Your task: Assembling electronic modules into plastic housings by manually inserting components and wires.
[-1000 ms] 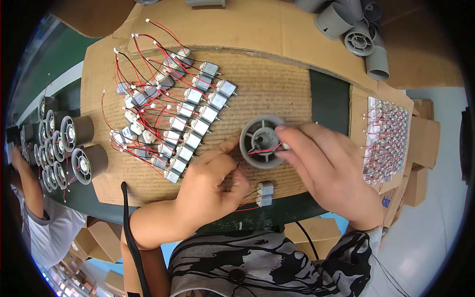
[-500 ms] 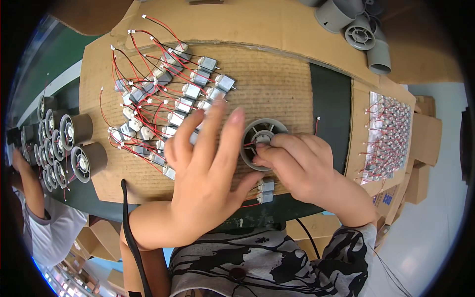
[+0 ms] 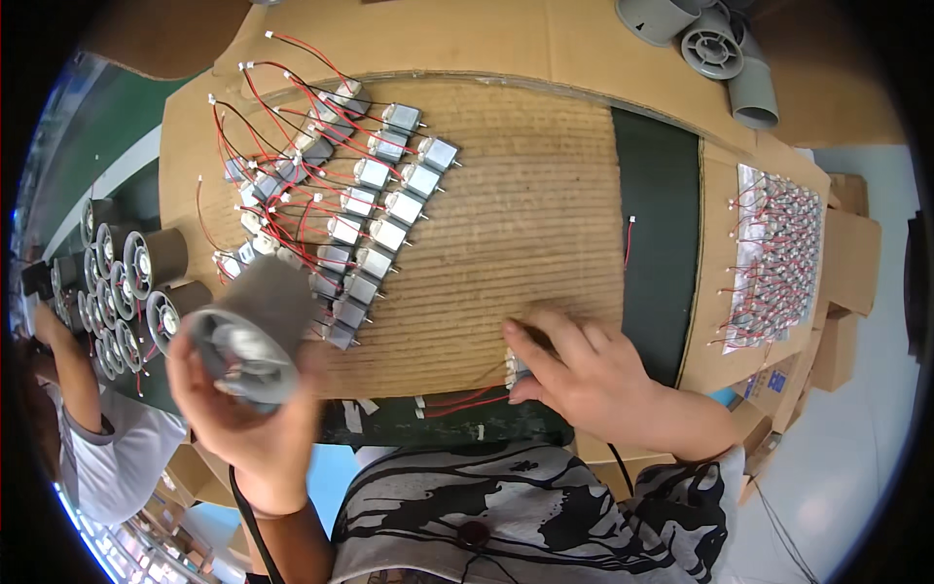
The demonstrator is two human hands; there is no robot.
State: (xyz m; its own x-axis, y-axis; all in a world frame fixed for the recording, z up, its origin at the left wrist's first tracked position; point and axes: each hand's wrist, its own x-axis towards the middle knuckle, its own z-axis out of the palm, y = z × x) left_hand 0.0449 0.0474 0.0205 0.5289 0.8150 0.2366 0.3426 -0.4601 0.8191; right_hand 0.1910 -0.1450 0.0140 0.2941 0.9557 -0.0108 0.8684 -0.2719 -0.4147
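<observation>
My left hand [image 3: 255, 457] is wrapped round a grey plastic cylindrical housing [image 3: 268, 297], held up at the left above the cardboard; it is blurred, and its open end with a spoked hub faces me. Near the front edge of the cardboard, my right hand [image 3: 593, 380] has its thumb and fingers closed round a small silver motor [image 3: 513, 368], mostly hidden by the hand. Red wires run left from there. Left of centre lie several silver motors [image 3: 387, 235] in slanting rows, with red and black leads and white plugs.
A corrugated cardboard sheet [image 3: 525, 214] covers the dark green table [image 3: 657, 243]. Several finished-looking grey housings [image 3: 156, 263] stand at the left, near another person's arm [image 3: 68, 365]. More grey tubes [image 3: 712, 49] lie at the far right. A wired batch of motors [image 3: 778, 253] rests on cardboard at the right.
The grey housing has gone from the middle, where my right hand worked at it, to the left in my left hand. My right hand has moved down to the motor by the front edge.
</observation>
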